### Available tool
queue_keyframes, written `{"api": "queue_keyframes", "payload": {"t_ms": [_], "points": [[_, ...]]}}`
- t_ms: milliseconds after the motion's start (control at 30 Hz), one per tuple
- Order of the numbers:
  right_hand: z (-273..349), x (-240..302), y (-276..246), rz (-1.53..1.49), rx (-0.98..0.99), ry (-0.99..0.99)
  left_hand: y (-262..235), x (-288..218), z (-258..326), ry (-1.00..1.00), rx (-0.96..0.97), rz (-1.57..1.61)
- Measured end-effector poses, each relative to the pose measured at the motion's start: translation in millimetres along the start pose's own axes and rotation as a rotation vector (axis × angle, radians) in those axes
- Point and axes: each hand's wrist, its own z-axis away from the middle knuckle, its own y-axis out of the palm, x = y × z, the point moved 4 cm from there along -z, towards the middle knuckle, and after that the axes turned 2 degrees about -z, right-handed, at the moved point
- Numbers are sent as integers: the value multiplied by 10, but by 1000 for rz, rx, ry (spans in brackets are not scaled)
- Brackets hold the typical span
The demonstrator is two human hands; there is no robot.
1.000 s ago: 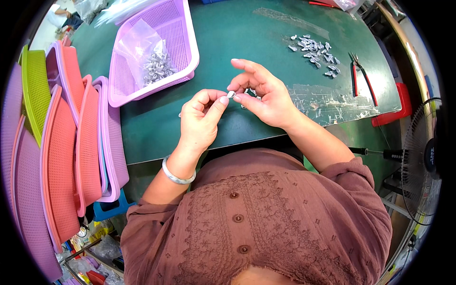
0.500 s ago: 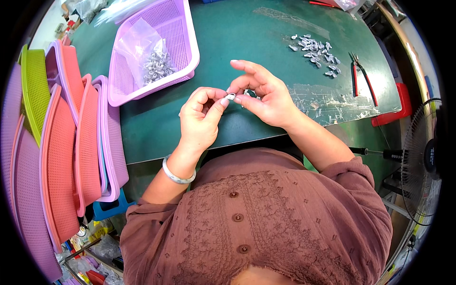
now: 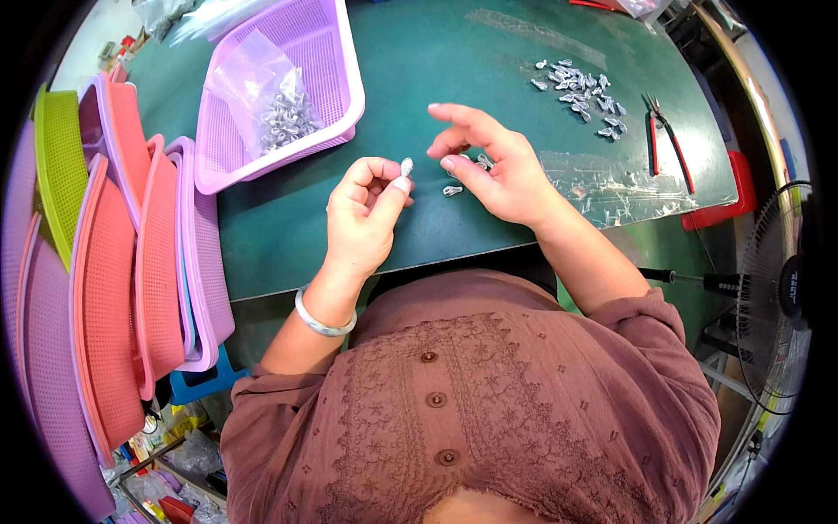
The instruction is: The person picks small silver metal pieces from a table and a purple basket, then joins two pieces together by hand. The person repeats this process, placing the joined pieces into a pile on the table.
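Observation:
Between thumb and forefinger, my left hand (image 3: 365,210) pinches a small silvery metal piece (image 3: 407,166), its rounded top sticking up; its exact kind is too small to make out. My right hand (image 3: 506,179) hovers to the right of it, thumb and fingers apart, with nothing seen between them. Below its thumb, a loose silvery looped piece (image 3: 452,190) lies on the green tabletop (image 3: 410,70). A few more pieces (image 3: 483,162) show partly behind the right hand's fingers.
A pile of similar silvery pieces (image 3: 580,87) lies at the far right, beside red-handled pliers (image 3: 661,144). A purple basket (image 3: 351,79) holds a clear bag (image 3: 253,74) of metal pieces. Stacked baskets (image 3: 109,297) stand left; a fan (image 3: 772,297) stands right. Clear tape (image 3: 602,188) covers the table's front edge.
My hands have moved apart. The left keeps the small piece and has turned it upright; the right has let go and drawn rightward, uncovering a looped piece on the table.

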Motion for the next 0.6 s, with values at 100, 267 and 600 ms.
{"api": "queue_keyframes", "payload": {"t_ms": [100,267,600], "points": [[33,50,-16,367,242,-52,3,10,9,-173,38,346],[101,15,45,558,321,-113,-12,78,-9,-266,87,561],[62,-1,-19,-53,150,85,69,114,49,-437,101,458]]}}
